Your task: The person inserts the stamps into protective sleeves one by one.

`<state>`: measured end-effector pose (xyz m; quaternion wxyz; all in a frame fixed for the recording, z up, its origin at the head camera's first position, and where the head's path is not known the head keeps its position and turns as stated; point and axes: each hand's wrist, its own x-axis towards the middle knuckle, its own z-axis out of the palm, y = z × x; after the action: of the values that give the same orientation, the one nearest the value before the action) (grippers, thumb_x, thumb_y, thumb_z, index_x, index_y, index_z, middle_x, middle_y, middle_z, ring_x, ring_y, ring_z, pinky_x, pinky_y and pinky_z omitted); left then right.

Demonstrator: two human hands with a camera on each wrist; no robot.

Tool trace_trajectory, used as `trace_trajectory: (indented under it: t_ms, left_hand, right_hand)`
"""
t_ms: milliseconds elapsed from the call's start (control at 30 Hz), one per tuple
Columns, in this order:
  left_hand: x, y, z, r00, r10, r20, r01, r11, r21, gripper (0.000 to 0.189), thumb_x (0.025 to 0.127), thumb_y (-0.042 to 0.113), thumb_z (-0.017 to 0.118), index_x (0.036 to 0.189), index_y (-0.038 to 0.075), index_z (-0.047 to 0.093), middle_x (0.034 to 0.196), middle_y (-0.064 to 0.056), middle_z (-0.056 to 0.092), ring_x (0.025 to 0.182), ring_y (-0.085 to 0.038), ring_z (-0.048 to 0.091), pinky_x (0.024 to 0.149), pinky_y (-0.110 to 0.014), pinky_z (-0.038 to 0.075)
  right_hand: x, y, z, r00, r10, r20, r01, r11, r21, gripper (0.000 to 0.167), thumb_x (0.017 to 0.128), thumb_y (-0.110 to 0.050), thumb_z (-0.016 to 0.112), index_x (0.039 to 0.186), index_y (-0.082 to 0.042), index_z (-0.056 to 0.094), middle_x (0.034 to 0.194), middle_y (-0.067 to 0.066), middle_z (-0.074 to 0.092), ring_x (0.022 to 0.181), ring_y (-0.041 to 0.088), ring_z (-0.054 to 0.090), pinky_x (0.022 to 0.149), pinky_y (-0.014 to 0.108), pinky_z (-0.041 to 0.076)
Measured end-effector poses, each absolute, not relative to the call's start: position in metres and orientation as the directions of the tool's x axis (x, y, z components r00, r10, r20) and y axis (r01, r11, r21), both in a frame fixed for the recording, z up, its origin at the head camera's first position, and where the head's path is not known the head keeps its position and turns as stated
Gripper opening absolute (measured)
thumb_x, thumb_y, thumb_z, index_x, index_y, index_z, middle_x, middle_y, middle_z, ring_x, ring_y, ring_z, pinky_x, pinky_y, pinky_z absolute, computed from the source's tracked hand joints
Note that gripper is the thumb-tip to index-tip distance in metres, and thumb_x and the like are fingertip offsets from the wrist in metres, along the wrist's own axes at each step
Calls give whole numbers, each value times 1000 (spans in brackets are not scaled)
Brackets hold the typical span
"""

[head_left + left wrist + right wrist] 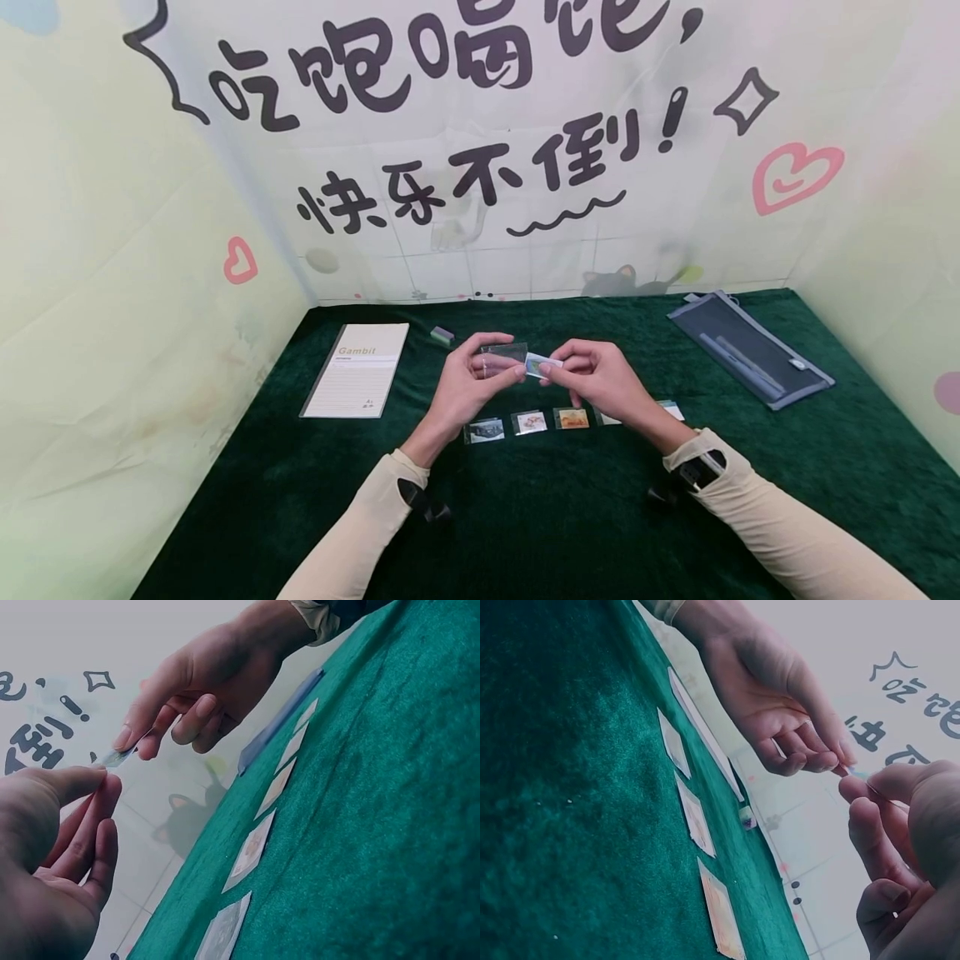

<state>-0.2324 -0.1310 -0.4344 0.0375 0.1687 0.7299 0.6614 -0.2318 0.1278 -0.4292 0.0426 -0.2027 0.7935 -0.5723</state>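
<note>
Both hands meet above the table in the head view. My left hand [467,382] pinches a small clear plastic sleeve [502,357] between thumb and fingers. At the sleeve's right edge is a small stamp-like picture card [542,365], pinched by the thumb and fingertips of my right hand [603,377]. Whether the card's edge is inside the sleeve I cannot tell. The left wrist view shows the card [117,758] between the two thumbs. Below the hands lies a row of similar cards in clear sleeves, among them a dark one [486,430] and an orange one [573,418].
On the dark green cloth [540,525], a Gambit notebook [356,375] lies at the left with an eraser-like block [442,335] to its right. A blue mesh zip pouch [750,350] containing pens lies at the right. A printed curtain [450,267] stands behind.
</note>
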Motion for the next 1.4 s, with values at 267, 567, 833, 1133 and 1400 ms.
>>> trace_trajectory:
  t_ms: [267, 567, 833, 1133, 1400]
  left_hand:
    - [-233, -132, -436, -936, 307, 174, 220, 121, 968, 35, 97, 33, 84, 126, 16, 73, 113, -4, 84, 107, -21, 81, 97, -39, 63]
    - [-234, -132, -437, -907, 384, 170, 211, 67, 975, 28, 100, 29, 81, 124, 16, 74, 112, -6, 84, 104, -26, 81, 98, -40, 64]
    - [-234, -133, -436, -914, 379, 148, 196, 93, 976, 34, 102, 38, 78, 126, 14, 74, 105, -6, 84, 103, -26, 81, 96, -42, 62]
    - [-233, -134, -437, -913, 376, 158, 211, 104, 972, 29, 103, 40, 75, 123, 18, 74, 103, -5, 85, 104, -25, 81, 94, -42, 62]
    - [-231, -133, -435, -911, 385, 149, 214, 130, 968, 26, 103, 38, 75, 122, 19, 76, 104, -4, 84, 103, -24, 81, 95, -43, 62]
  right_hand:
    - [-232, 128, -428, -911, -380, 157, -274, 278, -921, 29, 104, -42, 74, 114, -14, 73, 100, 12, 84, 57, 27, 62, 59, 37, 55]
    - [-235, 133, -427, -893, -427, 141, -267, 252, -930, 26, 103, -41, 75, 112, -16, 76, 98, 22, 81, 54, 23, 57, 52, 33, 52]
    - [-236, 133, -427, -901, -415, 126, -258, 279, -925, 29, 103, -43, 75, 112, -15, 75, 96, 20, 81, 53, 24, 57, 52, 33, 52]
    - [-235, 132, -426, -913, -394, 103, -226, 279, -933, 33, 103, -45, 74, 115, -15, 74, 99, 21, 81, 55, 25, 59, 54, 34, 53]
    - [-233, 131, -427, -889, -443, 119, -260, 273, -926, 27, 105, -43, 72, 114, -18, 75, 99, 18, 81, 57, 25, 60, 57, 34, 53]
